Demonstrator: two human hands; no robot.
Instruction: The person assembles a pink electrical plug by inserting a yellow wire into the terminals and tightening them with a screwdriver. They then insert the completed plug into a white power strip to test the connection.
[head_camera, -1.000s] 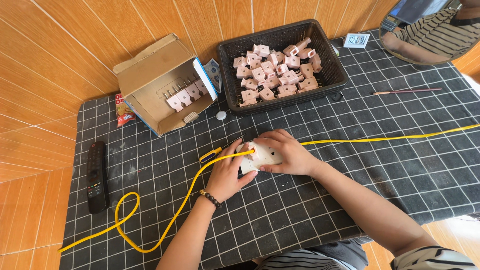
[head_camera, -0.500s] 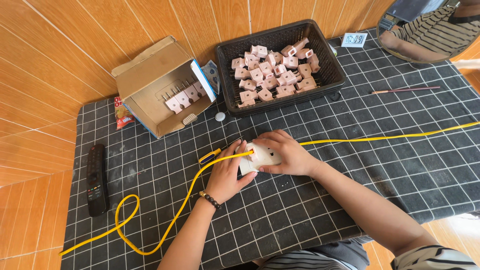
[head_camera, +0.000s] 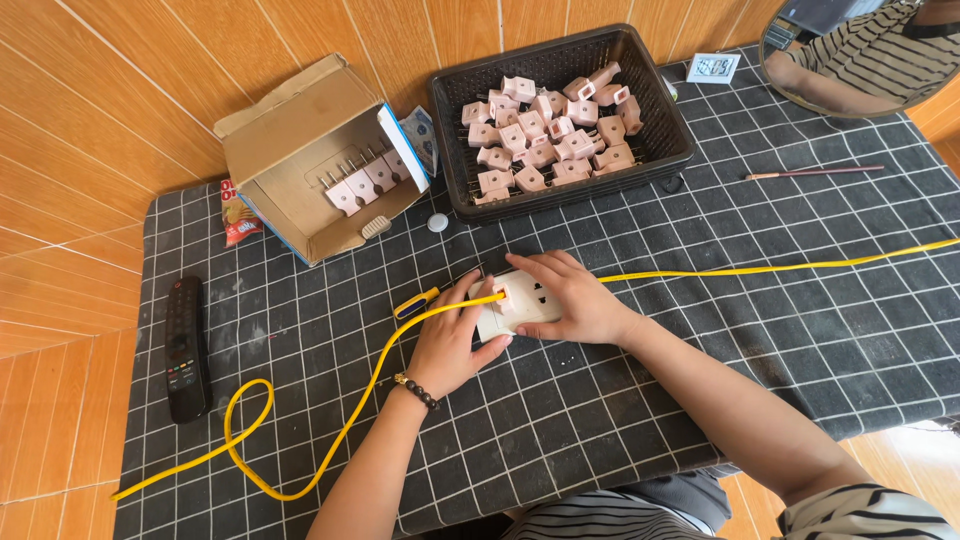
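Both hands sat mid-worktop on a white rectangular plastic socket block (head_camera: 522, 303). Left hand (head_camera: 447, 340) pinched the yellow cable (head_camera: 330, 450) at its edge, grip closed. Right hand (head_camera: 570, 297) clasped the block from above, fingers wrapped round it.

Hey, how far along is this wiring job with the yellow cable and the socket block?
Done: the yellow cable already meets the white socket block. In hand: the left hand and right hand both grip that block. Left: many pink plastic plugs sit untouched in the black basket and the open cardboard box.
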